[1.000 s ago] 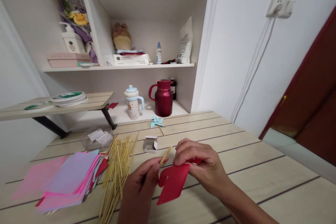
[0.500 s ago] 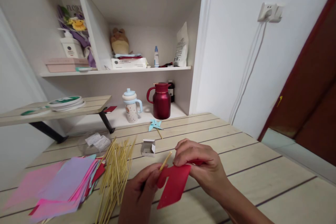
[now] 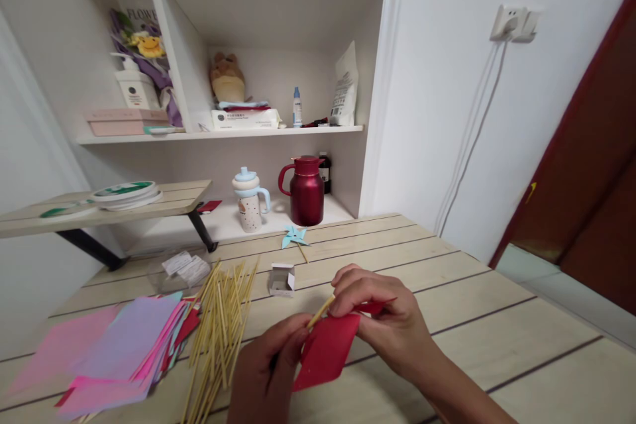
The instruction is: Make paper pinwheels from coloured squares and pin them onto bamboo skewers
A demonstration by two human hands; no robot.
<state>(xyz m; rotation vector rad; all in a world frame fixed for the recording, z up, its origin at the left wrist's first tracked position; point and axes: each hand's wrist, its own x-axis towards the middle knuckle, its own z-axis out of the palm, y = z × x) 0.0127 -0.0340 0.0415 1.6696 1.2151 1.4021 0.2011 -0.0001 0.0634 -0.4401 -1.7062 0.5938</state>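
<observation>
Between my two hands is a folded piece of red paper (image 3: 328, 352), one flap hanging down toward me. My left hand (image 3: 273, 358) pinches a thin wooden stick (image 3: 320, 312) together with the paper's left edge. The stick slants up to the right, and its far tip meets the fingers of my right hand (image 3: 380, 308). Those fingers are closed on the upper right of the paper, where a red fold pokes out past them. What lies under the right fingertips is hidden. Beyond my hands lies a light-blue paper pinwheel (image 3: 295, 236) on a stick.
Left of my hands lie a heap of thin wooden sticks (image 3: 218, 331) and a stack of coloured paper sheets (image 3: 129, 338). A small open box (image 3: 282, 280) sits just beyond them. Farther back stand a red jug (image 3: 307, 192) and a cup with a blue lid (image 3: 250, 202).
The stick has tilted further right, so its tip now reaches my right fingers. The red paper has been drawn closer around it, and my left hand has shifted slightly right.
</observation>
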